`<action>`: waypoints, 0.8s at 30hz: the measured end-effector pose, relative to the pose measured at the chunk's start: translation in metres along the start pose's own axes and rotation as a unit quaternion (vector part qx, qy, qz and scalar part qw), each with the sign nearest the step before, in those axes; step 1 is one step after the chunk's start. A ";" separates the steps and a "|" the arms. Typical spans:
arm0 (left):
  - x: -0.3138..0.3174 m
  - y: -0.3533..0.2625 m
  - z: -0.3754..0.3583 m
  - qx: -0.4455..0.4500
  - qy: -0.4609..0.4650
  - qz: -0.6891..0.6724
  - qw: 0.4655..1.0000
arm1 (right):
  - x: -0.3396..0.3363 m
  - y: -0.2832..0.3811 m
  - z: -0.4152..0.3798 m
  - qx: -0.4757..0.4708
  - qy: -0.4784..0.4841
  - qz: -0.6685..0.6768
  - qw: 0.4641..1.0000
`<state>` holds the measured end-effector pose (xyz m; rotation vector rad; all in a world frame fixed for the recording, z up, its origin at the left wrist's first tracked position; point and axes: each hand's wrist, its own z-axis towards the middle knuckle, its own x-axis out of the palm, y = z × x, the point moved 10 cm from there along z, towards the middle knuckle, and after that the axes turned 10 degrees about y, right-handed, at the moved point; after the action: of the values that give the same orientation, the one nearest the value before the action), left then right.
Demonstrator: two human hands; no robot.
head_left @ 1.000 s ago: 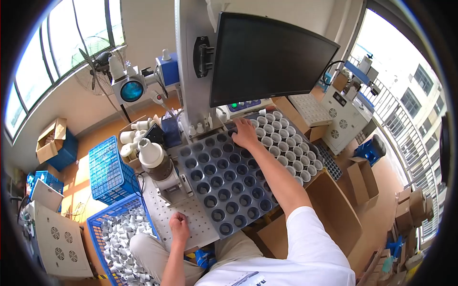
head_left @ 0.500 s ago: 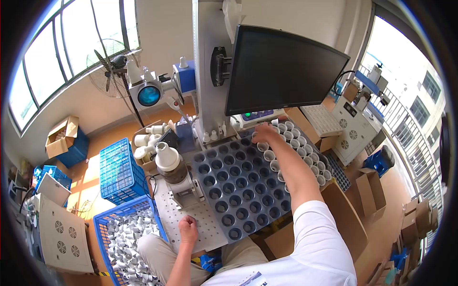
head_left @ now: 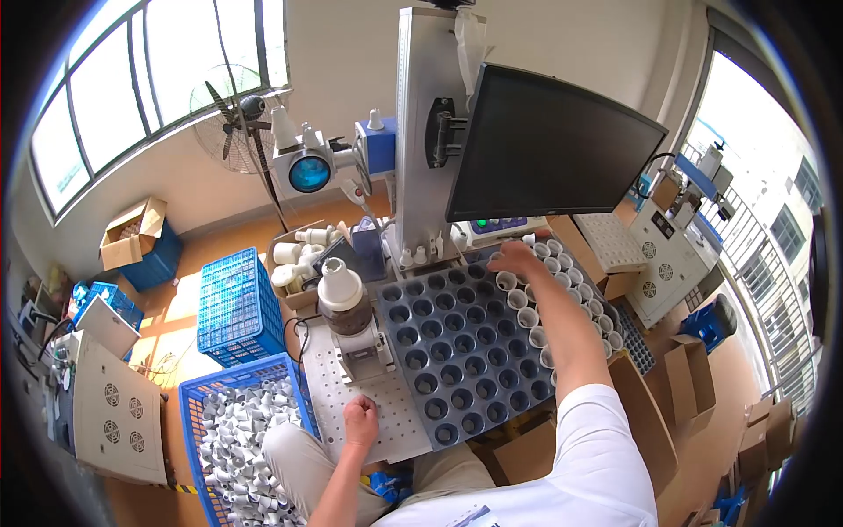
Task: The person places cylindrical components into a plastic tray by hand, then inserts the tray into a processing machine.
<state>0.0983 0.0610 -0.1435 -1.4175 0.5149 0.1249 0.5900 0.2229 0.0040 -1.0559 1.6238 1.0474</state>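
Observation:
A dark tray [head_left: 445, 374] with rows of round pockets lies on the bench. White cups [head_left: 528, 317] fill its right-hand columns, while the left pockets are bare. My right hand [head_left: 516, 260] reaches to the tray's far side, by the edge of the cup rows; its fingers are bent together, and what they hold is hidden. Closed in a loose fist, my left hand [head_left: 361, 416] rests over the perforated plate [head_left: 400, 431], with its fingertips turned out of sight. A white cone-shaped part [head_left: 340, 286] stands on the fixture just beyond my left hand.
A monitor [head_left: 558, 145] hangs from the metal column [head_left: 418, 132] beyond the tray. A blue basket [head_left: 190, 413] of white parts stands at the left, near a stacked blue crate [head_left: 230, 303]. A box [head_left: 283, 235] of white parts sits behind the fixture. Cardboard boxes [head_left: 689, 378] are at right.
The whole view has shifted, with the scene now further right and slightly lower. My right hand remains at the far side of the tray, and my left hand is still closed over the plate.

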 end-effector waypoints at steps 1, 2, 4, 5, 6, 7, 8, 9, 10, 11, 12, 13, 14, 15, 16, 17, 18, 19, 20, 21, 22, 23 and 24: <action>0.001 0.001 0.000 0.006 -0.002 0.010 1.000 | 0.002 -0.005 0.005 -0.008 0.007 0.026 1.000; 0.001 0.000 0.000 0.012 -0.003 0.019 1.000 | -0.001 -0.006 0.002 -0.029 -0.013 0.075 0.997; -0.001 -0.005 -0.001 0.004 -0.002 0.010 1.000 | -0.004 -0.011 -0.002 -0.026 0.000 0.164 0.986; -0.001 -0.007 -0.001 0.008 0.001 -0.001 1.000 | -0.003 -0.016 -0.001 -0.003 0.030 0.202 0.979; -0.002 -0.009 -0.001 0.011 0.005 -0.011 1.000 | -0.012 -0.019 -0.005 0.002 0.011 0.202 0.979; -0.008 -0.005 -0.002 0.002 -0.002 -0.040 0.999 | -0.021 -0.020 -0.011 0.007 -0.009 0.203 0.979; -0.014 -0.001 0.000 -0.005 -0.008 -0.067 0.998 | -0.029 -0.020 -0.016 0.013 -0.031 0.206 0.978; -0.020 0.001 0.003 -0.010 -0.013 -0.095 0.995 | -0.034 -0.018 -0.023 0.010 -0.045 0.278 0.959; -0.040 -0.016 0.006 0.017 -0.050 -0.091 0.994 | -0.036 -0.016 -0.032 0.010 -0.056 0.350 0.935; -0.061 -0.034 0.009 0.045 -0.086 -0.086 0.992 | -0.037 -0.016 -0.042 0.010 -0.067 0.419 0.905; -0.083 -0.054 0.013 0.071 -0.121 -0.081 0.987 | -0.044 -0.003 -0.057 -0.020 -0.066 0.414 0.907; -0.100 -0.065 0.019 0.088 -0.143 -0.102 0.981 | -0.052 0.015 -0.074 -0.049 -0.065 0.409 0.909; -0.118 -0.075 0.026 0.105 -0.165 -0.122 0.973 | -0.054 0.029 -0.086 -0.078 -0.064 0.403 0.910; -0.134 -0.088 0.033 0.117 -0.179 -0.133 0.968 | -0.049 0.033 -0.092 -0.093 -0.067 0.425 0.898; -0.148 -0.102 0.039 0.130 -0.193 -0.142 0.962 | -0.043 0.037 -0.098 -0.108 -0.071 0.448 0.885; -0.159 -0.116 0.047 0.138 -0.192 -0.155 0.959 | -0.038 0.041 -0.102 -0.123 -0.074 0.470 0.871; -0.168 -0.130 0.055 0.147 -0.191 -0.168 0.956 | -0.035 0.046 -0.106 -0.129 -0.082 0.465 0.872; -0.177 -0.144 0.061 0.149 -0.196 -0.151 0.957 | -0.032 0.052 -0.109 -0.135 -0.090 0.460 0.873; -0.184 -0.157 0.067 0.152 -0.202 -0.134 0.958 | -0.029 0.058 -0.112 -0.142 -0.099 0.455 0.873; -0.189 -0.170 0.074 0.155 -0.208 -0.117 0.959 | -0.029 0.066 -0.115 -0.161 -0.116 0.470 0.860; -0.192 -0.180 0.080 0.158 -0.210 -0.112 0.958 | -0.029 0.072 -0.117 -0.166 -0.135 0.430 0.877; -0.195 -0.190 0.085 0.161 -0.214 -0.108 0.957 | -0.030 0.077 -0.119 -0.172 -0.154 0.390 0.892; -0.198 -0.197 0.091 0.164 -0.218 -0.104 0.956 | -0.031 0.086 -0.121 -0.178 -0.172 0.348 0.904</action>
<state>0.0230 0.1587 0.1229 -1.0664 0.0152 0.1698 0.4876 0.1374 0.0762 -0.4405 1.5665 1.9430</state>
